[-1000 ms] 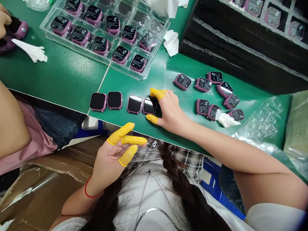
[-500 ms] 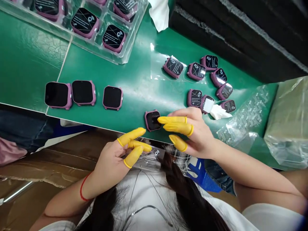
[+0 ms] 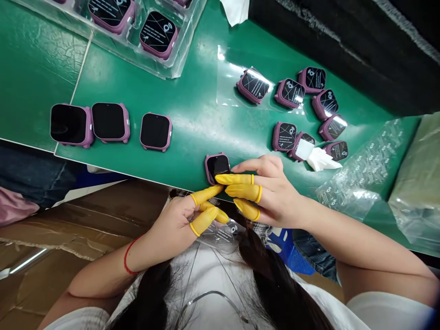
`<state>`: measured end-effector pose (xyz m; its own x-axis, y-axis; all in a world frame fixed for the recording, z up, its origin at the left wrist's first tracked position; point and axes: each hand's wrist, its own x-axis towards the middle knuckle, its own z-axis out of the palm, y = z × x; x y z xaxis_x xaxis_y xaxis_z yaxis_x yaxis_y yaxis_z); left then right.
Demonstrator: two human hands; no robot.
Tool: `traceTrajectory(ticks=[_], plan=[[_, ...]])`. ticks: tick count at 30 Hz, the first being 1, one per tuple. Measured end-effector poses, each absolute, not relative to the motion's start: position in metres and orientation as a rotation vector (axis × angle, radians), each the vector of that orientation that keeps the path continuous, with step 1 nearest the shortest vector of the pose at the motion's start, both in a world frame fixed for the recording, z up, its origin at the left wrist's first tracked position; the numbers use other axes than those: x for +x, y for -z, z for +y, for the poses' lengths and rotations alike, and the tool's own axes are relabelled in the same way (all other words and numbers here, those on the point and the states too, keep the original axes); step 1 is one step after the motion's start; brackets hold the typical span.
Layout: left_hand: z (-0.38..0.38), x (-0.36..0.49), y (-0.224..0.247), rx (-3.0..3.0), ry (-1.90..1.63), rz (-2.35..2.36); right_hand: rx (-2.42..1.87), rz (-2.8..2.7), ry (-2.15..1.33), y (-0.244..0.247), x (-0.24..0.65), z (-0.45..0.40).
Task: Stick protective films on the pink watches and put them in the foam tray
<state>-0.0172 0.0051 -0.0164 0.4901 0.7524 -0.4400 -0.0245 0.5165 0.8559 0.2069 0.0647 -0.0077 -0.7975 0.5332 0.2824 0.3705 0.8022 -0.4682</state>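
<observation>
Left hand point(image 3: 182, 220): index at the purple watch's point(image 3: 216, 165) near edge; I can't tell whether it pinches film point(image 3: 223, 234).
Right hand point(image 3: 263, 195): loosely spread, fingertips on that watch.

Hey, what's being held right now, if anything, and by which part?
The left hand seems to pinch a clear printed film near its upper edge. The right hand has a fingertip over a watch; no grip shows there.
</observation>
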Motion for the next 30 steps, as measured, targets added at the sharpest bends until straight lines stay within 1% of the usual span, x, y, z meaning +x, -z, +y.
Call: traceTrajectory(ticks=[6, 10, 15, 21, 30], plan=[[0.004, -0.017, 0.018, 0.9, -0.555, 0.948, -0.612, -2.611, -0.631, 0.004, 0.212, 0.061], [0.001, -0.019, 0.017, 0.881, -0.568, 0.947, -0.609, -2.509, -0.705, -0.002, 0.214, 0.061], [-0.004, -0.019, 0.014, 0.9, -0.577, 0.975, -0.761, -2.516, -0.579, -0.002, 0.206, 0.065], [-0.004, -0.017, 0.016, 0.923, -0.598, 0.957, -0.689, -2.587, -0.525, 0.006, 0.199, 0.067], [-0.002, -0.015, 0.016, 0.93, -0.585, 0.965, -0.644, -2.579, -0.574, 0.005, 0.206, 0.059]])
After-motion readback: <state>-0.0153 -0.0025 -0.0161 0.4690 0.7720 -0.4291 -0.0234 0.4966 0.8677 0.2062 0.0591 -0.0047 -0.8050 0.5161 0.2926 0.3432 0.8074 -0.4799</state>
